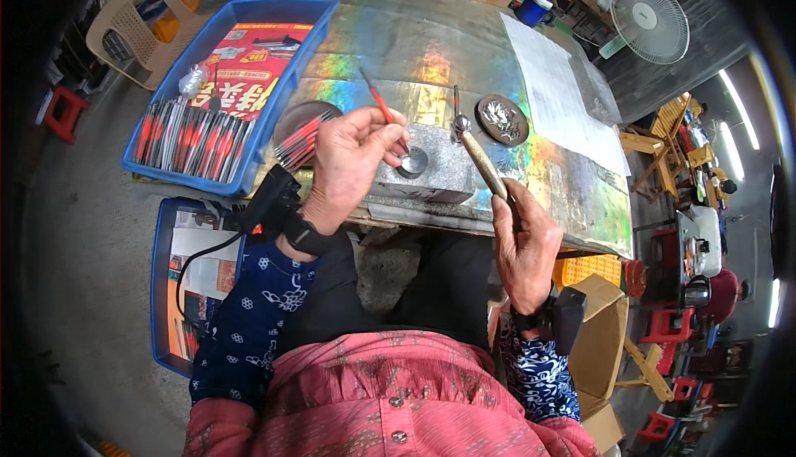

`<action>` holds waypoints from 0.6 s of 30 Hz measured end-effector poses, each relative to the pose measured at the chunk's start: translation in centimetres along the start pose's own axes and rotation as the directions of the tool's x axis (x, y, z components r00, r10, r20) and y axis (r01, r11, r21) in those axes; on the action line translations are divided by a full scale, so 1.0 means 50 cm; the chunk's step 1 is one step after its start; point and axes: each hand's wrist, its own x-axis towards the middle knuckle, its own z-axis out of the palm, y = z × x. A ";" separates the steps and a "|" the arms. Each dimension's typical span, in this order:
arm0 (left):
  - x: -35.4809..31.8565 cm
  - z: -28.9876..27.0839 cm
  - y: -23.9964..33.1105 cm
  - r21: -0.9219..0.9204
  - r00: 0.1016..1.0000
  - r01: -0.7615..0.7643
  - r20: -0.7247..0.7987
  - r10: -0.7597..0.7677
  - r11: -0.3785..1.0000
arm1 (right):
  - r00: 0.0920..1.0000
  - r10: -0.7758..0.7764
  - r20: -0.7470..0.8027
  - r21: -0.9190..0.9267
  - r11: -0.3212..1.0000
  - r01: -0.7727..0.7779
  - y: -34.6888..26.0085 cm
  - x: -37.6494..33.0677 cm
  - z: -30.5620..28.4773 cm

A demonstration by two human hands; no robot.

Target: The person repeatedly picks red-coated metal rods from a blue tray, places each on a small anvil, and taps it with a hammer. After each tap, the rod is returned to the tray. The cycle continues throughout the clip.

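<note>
Head view, looking down at a worktable. Left hand (pixel 352 154): thumb and fingertips pinching a slim rod (pixel 383 104), held over the near half of the tabletop (pixel 373 42), left of its middle. Rod: pencil-thin and straight; bright red along the middle, narrowing to a dark end. Long axis slants: dark end aims at the tabletop's far edge and a little toward its left edge; other end runs down past the fingers toward a dark ring (pixel 412 162) on the metal block (pixel 452 171). Contact with ring: cannot tell.

Right hand (pixel 531 237): thumb laid along a hammer (pixel 485 162), fingers curled under the handle's end, near the tabletop's near edge. Handle pale brown, worn; head small, rounded, shiny metal. Handle slants from near right to far left, head toward the far edge, above the block's far right corner.

Block: grey, speckled, boxy, close to the near edge. Beyond it to the right, a round dish (pixel 502 140) of small silvery pieces. Behind the left wrist, a bundle of red-and-black rods (pixel 303 143). Blue tray (pixel 292 75) at tabletop's left edge, with more such rods in its near end. White sheet (pixel 560 84) along the right edge.
</note>
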 end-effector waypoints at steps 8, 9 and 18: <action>-0.039 -0.106 0.014 0.211 0.989 0.054 -0.145 -0.023 0.976 | 0.994 -0.097 -0.046 -0.265 0.961 0.081 0.049 -0.035 0.067; -0.042 -0.127 0.016 0.329 0.985 0.067 -0.173 -0.009 0.942 | 0.994 -0.099 -0.048 -0.270 0.959 0.083 0.051 -0.040 0.074; -0.064 -0.191 -0.003 0.964 0.947 -0.198 0.141 0.287 0.178 | 0.992 0.073 0.099 -0.246 0.968 -0.046 0.046 -0.070 0.108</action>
